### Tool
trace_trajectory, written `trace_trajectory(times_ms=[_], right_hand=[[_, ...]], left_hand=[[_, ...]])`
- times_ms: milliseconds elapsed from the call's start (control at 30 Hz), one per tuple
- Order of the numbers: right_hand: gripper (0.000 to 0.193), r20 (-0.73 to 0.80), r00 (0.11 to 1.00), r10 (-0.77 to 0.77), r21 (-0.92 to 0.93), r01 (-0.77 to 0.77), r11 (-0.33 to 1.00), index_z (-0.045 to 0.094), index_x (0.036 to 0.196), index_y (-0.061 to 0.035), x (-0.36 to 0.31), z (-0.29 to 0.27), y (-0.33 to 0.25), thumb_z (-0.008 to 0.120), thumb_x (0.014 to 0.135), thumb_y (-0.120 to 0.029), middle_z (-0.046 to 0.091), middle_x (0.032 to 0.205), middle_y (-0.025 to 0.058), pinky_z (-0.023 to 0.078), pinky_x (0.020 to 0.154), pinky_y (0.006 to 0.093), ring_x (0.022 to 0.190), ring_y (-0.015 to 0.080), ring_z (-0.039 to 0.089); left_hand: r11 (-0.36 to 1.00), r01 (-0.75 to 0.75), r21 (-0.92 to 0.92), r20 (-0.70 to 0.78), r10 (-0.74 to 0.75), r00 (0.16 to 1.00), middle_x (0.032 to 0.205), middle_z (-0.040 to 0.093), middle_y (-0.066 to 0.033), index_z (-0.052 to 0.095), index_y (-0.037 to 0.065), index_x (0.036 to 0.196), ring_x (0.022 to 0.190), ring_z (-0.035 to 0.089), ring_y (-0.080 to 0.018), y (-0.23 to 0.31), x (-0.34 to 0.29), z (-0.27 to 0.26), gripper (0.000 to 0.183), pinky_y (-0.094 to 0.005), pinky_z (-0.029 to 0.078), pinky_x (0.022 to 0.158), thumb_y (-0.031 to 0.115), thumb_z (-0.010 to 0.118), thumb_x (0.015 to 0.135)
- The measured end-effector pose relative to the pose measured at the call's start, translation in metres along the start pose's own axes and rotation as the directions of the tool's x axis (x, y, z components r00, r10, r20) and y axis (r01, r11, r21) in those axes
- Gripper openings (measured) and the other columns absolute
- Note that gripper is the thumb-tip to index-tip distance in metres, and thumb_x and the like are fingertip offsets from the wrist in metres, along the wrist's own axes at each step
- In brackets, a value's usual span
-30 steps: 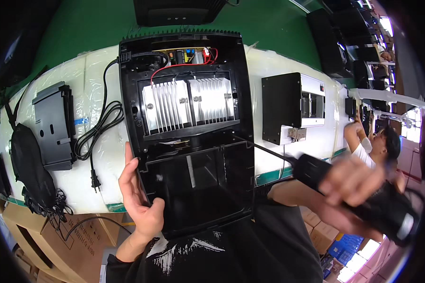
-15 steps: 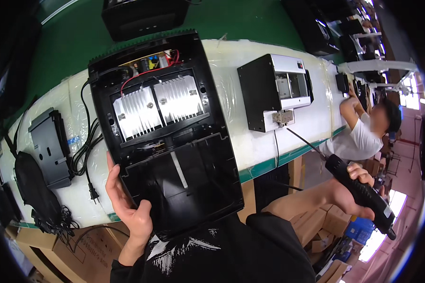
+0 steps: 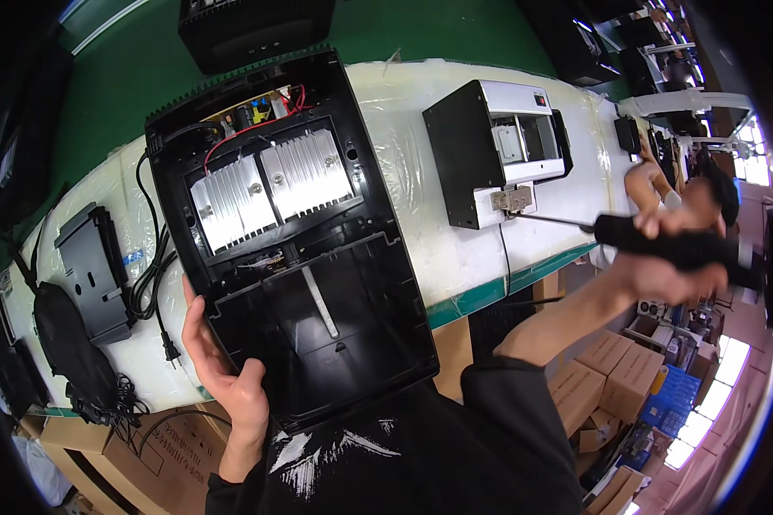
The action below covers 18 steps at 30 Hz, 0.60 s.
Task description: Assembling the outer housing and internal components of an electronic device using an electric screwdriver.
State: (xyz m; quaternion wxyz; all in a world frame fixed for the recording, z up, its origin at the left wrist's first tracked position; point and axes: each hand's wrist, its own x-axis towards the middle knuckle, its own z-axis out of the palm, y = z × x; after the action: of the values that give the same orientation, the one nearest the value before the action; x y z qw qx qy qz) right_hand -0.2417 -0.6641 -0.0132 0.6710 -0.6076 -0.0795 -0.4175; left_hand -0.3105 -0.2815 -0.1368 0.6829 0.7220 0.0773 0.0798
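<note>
A large black plastic housing [image 3: 369,326] leans toward me at the table's front, its inner side up. Two silver finned heat sinks [image 3: 232,206] sit inside it, with red wires and small electronic parts above them. My left hand [image 3: 236,390] grips the housing's lower left edge, thumb over the rim. On the right, my right hand [image 3: 661,279], blurred, is wrapped around a black electric screwdriver [image 3: 623,236]. Its long thin bit reaches to the metal outlet [image 3: 514,201] of a black and silver screw feeder [image 3: 459,163]; whether a screw is on the tip cannot be seen.
Left on the white-covered table [image 3: 395,129] lie a black cord with plug [image 3: 171,348], a dark bracket plate [image 3: 94,275] and a black bundle [image 3: 69,343]. Another black unit [image 3: 258,34] stands behind. Cardboard boxes [image 3: 163,463] are below. Another person's arm [image 3: 644,180] shows at far right.
My right hand has swung up and turned the screwdriver from steeply slanted to nearly level, its tip staying by the feeder's outlet. The housing appears slightly farther left and up.
</note>
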Motion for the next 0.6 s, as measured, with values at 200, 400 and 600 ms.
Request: trace_trajectory(times_ms=[200, 400, 600], right_hand=[[0.054, 0.055, 0.987, 0.154, -0.374, -0.122, 0.919, 0.044, 0.116, -0.0042, 0.047, 0.056, 0.04, 0.038, 0.092, -0.052, 0.051, 0.064, 0.0096, 0.041, 0.047, 0.0293, 0.048, 0.0176, 0.048], [0.053, -0.021, 0.939, 0.343, -0.391, -0.323, 0.862, 0.043, 0.125, -0.0127, 0.015, 0.035, 0.066, 0.039, 0.092, -0.054, 0.048, 0.063, 0.0063, 0.04, 0.044, 0.0291, 0.047, 0.0163, 0.045], [0.069, 0.449, 0.868, 0.21, -0.053, -0.209, 0.977, 0.041, 0.117, -0.0025, 0.025, 0.043, -0.036, 0.04, 0.086, -0.064, 0.052, 0.067, 0.0066, 0.042, 0.051, 0.0268, 0.051, 0.016, 0.049]], left_hand=[[0.997, -0.045, -0.059, -0.002, 0.045, 0.999, 0.148, 0.02, -0.0212, 0.032, -0.001, 0.131, 0.138, 0.018, -0.0299, 0.0, 0.0, 0.001, 0.081, -0.0364, 0.01, 0.112, -0.008, 0.038, 0.05], [0.985, -0.049, -0.163, 0.01, 0.051, 0.999, 0.148, 0.017, -0.0233, 0.029, -0.002, 0.132, 0.139, 0.016, -0.0313, -0.002, 0.0, -0.001, 0.083, -0.0367, 0.011, 0.112, -0.014, 0.033, 0.05], [0.974, -0.067, -0.216, 0.038, 0.078, 0.996, 0.148, 0.015, -0.0237, 0.025, -0.002, 0.134, 0.139, 0.017, -0.0301, -0.004, 0.001, -0.005, 0.083, -0.0353, 0.013, 0.112, -0.016, 0.033, 0.052]])
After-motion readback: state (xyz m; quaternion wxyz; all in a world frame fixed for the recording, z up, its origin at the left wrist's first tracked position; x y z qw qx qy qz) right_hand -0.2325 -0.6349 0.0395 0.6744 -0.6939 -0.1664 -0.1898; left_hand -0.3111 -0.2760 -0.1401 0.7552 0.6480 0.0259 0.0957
